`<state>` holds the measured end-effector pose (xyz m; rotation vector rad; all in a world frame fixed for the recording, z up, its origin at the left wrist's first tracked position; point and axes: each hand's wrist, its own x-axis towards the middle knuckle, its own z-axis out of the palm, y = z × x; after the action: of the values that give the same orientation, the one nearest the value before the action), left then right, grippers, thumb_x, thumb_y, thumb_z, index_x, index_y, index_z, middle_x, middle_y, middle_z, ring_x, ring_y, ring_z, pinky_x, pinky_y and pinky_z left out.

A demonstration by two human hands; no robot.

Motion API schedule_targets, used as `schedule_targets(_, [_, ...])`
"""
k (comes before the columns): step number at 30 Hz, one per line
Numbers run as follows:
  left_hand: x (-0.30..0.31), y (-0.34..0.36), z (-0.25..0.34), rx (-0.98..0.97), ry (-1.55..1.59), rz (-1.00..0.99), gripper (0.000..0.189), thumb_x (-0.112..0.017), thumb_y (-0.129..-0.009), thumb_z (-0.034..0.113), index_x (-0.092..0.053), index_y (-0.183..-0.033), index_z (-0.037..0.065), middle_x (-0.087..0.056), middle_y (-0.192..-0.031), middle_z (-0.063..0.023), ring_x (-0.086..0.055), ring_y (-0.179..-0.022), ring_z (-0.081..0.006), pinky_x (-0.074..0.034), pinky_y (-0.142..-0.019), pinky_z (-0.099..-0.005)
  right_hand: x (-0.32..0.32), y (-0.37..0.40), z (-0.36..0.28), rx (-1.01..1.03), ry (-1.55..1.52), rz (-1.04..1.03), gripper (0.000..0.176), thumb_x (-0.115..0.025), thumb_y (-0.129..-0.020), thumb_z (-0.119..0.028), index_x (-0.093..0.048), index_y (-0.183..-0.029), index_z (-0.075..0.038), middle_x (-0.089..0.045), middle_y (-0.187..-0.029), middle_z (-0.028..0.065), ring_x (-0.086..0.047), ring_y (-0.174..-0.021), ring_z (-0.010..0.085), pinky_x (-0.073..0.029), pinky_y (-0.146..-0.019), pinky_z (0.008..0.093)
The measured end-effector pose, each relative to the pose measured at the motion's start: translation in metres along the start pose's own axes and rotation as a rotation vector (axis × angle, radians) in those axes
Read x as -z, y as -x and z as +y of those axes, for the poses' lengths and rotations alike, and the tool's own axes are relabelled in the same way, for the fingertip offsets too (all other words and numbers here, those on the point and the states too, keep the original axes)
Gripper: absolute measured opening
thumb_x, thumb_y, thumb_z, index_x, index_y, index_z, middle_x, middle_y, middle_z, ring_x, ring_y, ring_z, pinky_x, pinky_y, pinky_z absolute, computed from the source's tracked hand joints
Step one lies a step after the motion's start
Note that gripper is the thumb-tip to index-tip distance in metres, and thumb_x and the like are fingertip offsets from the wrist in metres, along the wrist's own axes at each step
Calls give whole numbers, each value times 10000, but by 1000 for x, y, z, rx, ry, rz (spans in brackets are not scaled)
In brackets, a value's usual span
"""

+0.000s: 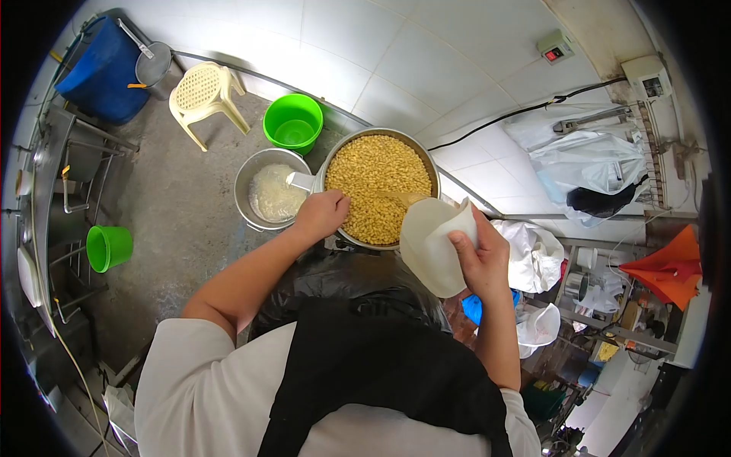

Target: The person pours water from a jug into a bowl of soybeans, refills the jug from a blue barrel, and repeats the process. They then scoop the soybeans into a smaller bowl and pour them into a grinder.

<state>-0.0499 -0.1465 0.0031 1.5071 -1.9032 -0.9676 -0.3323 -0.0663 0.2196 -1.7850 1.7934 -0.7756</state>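
A large metal pot [436, 169] stands in front of me, full of pale yellow kernels or beans [378, 164]. At its near left rim is my left hand [324, 212], fingers curled over the edge. My right hand [483, 255] grips a whitish plastic jug [434, 247] by its upper side, thumb over the wall. The jug is tilted, and its mouth overlaps the pot's right side. A pale tan streak [402, 196] lies over the kernels beside the jug's mouth. Left of the pot sits a metal basin [242, 183] with cloudy whitish contents.
Two green buckets [293, 126] stand on the floor, one behind the basin. A cream plastic stool [204, 87], a blue barrel [103, 72] and a metal pot [158, 72] are at the far left. White sacks [533, 255] and cluttered shelving [640, 335] lie right.
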Motion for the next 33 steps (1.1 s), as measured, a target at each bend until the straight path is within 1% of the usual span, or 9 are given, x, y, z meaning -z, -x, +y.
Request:
schedule_targets(1, [-1, 0, -1, -1, 1, -1, 362, -609, -1024, 335, -689, -876, 14, -702, -834, -273, -685, -822, -500, -539, -749, -603, 0, 0, 1, 3, -4, 2, 657, -767, -994, -363, -586, -1473, 49, -760, -1062, 241, -759, -959, 331, -583, -867, 409])
schedule_targets(3, [-2, -1, -3, 20, -6, -10, 326, -650, -1007, 310, -707, -887, 12, -707, -848, -246, -690, -824, -475, -537, -726, -554, 1, 0, -1, -11, 6, -6, 655, -768, -993, -358, -586, -1472, 51, -760, -1063, 242, -760, -962, 331, -584, -869, 408])
schedule_targets(4, [-1, -1, -2, 20, -6, -10, 326, -650, -1007, 310, -707, -887, 12, -707, -848, -246, -690, -824, -475, -537, -726, -554, 1, 0, -1, -24, 16, -14, 653, -770, -992, -352, -586, -1472, 52, -760, -1063, 243, -761, -964, 331, -584, -870, 407])
schedule_targets(6, [0, -1, -1, 24, 5, -23, 362, -608, -1022, 336, -694, -885, 13, -701, -835, -276, -685, -826, -502, -539, -758, -601, 0, -1, -1, -21, 12, -14, 652, -771, -991, -349, -586, -1470, 53, -759, -1063, 244, -762, -965, 332, -584, -871, 407])
schedule_targets(22, [3, -2, 2, 21, -19, -37, 372, -607, -1023, 350, -692, -875, 19, -705, -843, -269, -688, -830, -500, -545, -757, -598, 1, -3, -4, -15, -8, -33, 605, -750, -1003, -360, -609, -1455, 15, -761, -1064, 242, -768, -976, 348, -586, -868, 411])
schedule_targets(24, [2, -2, 0, 41, -11, -27, 351, -642, -1008, 330, -701, -885, 7, -699, -853, -261, -683, -829, -488, -530, -730, -567, 1, -3, -5, -14, -14, -35, 599, -751, -1002, -354, -611, -1452, 15, -762, -1068, 242, -768, -979, 350, -586, -868, 411])
schedule_targets(25, [2, -2, 0, 42, -11, -27, 351, -642, -1008, 330, -701, -885, 7, -699, -853, -261, -683, -829, -488, -530, -730, -567, 1, -3, -5, -15, -21, -37, 593, -753, -1002, -348, -614, -1450, 14, -763, -1073, 242, -769, -982, 352, -586, -867, 411])
schedule_targets(27, [2, -2, -1, 15, -23, -31, 371, -604, -1026, 351, -689, -881, 20, -701, -833, -271, -685, -822, -502, -540, -753, -603, 2, -5, -9, -12, -24, -48, 585, -755, -1001, -339, -616, -1450, 11, -765, -1076, 241, -769, -984, 350, -587, -868, 409])
schedule_targets(33, [2, -1, 1, 16, -14, -22, 369, -601, -1028, 349, -686, -888, 19, -703, -841, -263, -687, -828, -495, -536, -751, -600, 1, -5, -5, -13, 7, -67, 572, -764, -999, -319, -620, -1453, -3, -771, -1082, 231, -772, -988, 334, -587, -874, 399])
